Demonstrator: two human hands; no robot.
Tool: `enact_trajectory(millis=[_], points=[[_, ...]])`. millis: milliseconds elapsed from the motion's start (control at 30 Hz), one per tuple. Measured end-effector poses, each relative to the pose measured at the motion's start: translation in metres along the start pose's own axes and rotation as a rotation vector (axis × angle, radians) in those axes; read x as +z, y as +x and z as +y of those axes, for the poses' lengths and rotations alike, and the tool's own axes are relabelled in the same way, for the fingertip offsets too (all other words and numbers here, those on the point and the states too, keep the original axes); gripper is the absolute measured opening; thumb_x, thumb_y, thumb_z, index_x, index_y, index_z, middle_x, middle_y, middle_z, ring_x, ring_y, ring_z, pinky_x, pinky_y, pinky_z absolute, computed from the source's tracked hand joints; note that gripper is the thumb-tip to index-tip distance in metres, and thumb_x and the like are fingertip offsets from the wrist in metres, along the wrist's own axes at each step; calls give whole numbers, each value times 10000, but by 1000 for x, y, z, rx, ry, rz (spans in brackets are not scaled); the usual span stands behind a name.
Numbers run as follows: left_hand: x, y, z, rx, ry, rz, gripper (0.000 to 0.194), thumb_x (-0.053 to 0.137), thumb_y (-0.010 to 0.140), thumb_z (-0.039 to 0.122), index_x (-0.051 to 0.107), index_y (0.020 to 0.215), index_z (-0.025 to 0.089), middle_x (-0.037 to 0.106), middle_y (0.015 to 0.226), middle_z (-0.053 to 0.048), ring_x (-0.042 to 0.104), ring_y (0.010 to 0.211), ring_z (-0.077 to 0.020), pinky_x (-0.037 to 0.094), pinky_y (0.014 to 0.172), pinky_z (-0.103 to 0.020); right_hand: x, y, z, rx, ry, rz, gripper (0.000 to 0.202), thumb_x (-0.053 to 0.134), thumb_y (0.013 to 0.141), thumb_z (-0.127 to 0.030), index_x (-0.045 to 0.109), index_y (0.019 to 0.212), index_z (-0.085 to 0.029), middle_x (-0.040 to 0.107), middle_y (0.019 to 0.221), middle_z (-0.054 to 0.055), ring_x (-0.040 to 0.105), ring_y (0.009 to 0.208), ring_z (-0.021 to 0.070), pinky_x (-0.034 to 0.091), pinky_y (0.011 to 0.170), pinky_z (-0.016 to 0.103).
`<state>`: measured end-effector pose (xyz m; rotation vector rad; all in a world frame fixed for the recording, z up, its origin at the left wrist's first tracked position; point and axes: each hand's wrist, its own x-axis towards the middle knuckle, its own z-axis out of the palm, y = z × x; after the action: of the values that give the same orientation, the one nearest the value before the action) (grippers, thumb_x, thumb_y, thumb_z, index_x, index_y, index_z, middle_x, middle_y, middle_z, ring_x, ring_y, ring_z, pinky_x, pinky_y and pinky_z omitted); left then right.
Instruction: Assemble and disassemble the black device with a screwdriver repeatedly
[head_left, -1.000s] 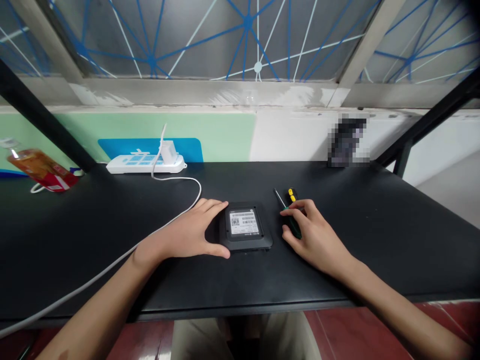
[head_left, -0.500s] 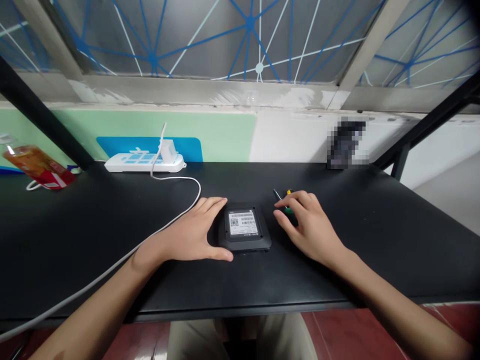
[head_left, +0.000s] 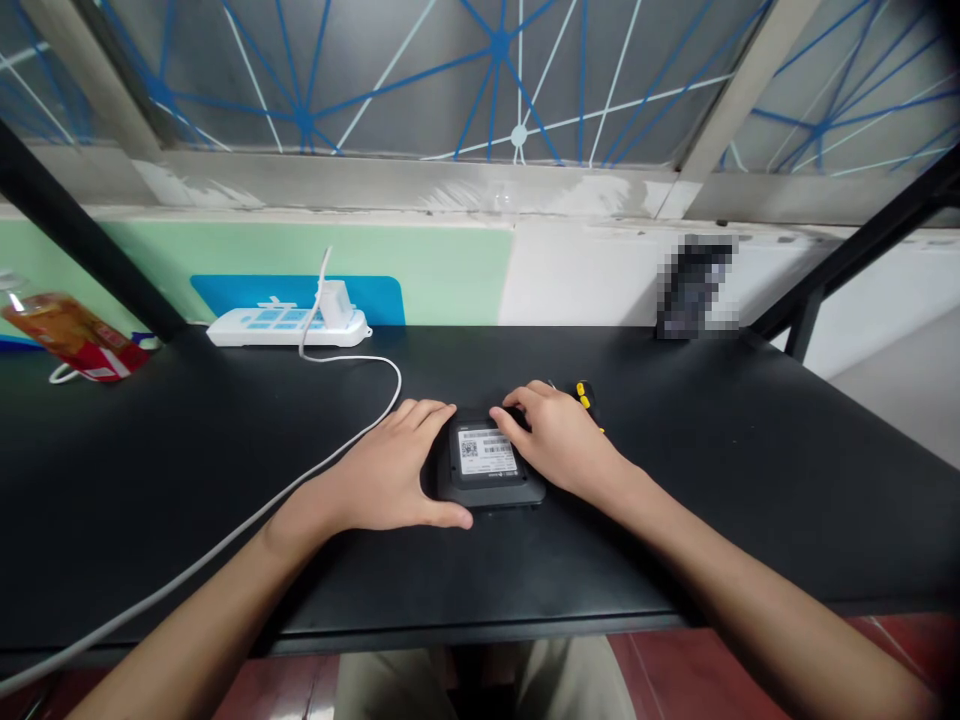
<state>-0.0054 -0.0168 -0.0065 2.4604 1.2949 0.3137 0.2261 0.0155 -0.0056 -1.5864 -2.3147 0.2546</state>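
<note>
A flat black square device [head_left: 491, 493] with a white printed label [head_left: 471, 462] lies on the black tabletop. My left hand [head_left: 390, 470] is along its left side, thumb stretched past the near edge and fingers reaching the far left corner. Over the far right corner is my right hand [head_left: 559, 430], its thumb at the label's edge and its curled fingers by the far edge. Just behind the right hand lies a tool with a black and yellow handle [head_left: 585, 397]; most of it is covered.
A white power strip [head_left: 281, 330] with a plugged-in charger [head_left: 335, 303] stands against the back wall. Its white cable [head_left: 225, 540] runs to the near left. A drink bottle [head_left: 75, 335] is at the far left, a pixelated dark object [head_left: 686, 290] at the back right.
My right hand has moved left from beside the tool onto the device's far right corner. Some of the tool's yellow and black handle has come into view. My left hand shifted slightly rightward.
</note>
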Motion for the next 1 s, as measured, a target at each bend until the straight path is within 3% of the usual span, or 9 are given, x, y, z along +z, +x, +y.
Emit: enact_trajectory(millis=[267, 500, 633, 833, 1000], points=[[-2, 2, 3, -37, -16, -22, 1033, 789, 655, 671, 433, 1447, 112, 501, 1446, -185, 480, 1317, -376, 427, 1106, -510, 0, -1, 1, 45, 10, 18, 314, 514, 974, -385, 694, 999, -129, 742, 976, 124, 691, 836, 217, 521, 807, 365], [-2, 5, 3, -42, -17, -21, 1062, 783, 643, 675, 402, 1476, 138, 516, 1413, -194, 481, 1289, -407, 419, 1083, -556, 0, 3, -3, 53, -20, 38, 431, 488, 971, -512, 661, 932, -119, 743, 902, 140, 693, 790, 244, 498, 741, 367], [-4, 7, 6, -26, -19, -28, 970, 801, 633, 642, 480, 1406, 153, 561, 1331, -159, 526, 1210, -383, 450, 1046, -510, -1, 9, -4, 49, -34, 37, 515, 453, 963, -615, 629, 846, -145, 720, 777, 116, 665, 703, 230, 462, 678, 352], [-5, 8, 8, -40, -8, -49, 1020, 797, 613, 644, 466, 1421, 116, 555, 1306, -163, 523, 1188, -384, 441, 1053, -516, 1, 19, -3, 115, -33, -27, 699, 301, 931, -760, 621, 821, -147, 699, 718, 134, 641, 646, 246, 431, 640, 371], [-4, 9, 5, -35, 4, -51, 1031, 802, 606, 629, 455, 1420, 101, 553, 1273, -163, 522, 1164, -376, 459, 1031, -517, 3, 25, 0, 140, -3, -83, 819, 153, 905, -813, 617, 676, -178, 694, 678, 156, 653, 647, 265, 454, 666, 402]])
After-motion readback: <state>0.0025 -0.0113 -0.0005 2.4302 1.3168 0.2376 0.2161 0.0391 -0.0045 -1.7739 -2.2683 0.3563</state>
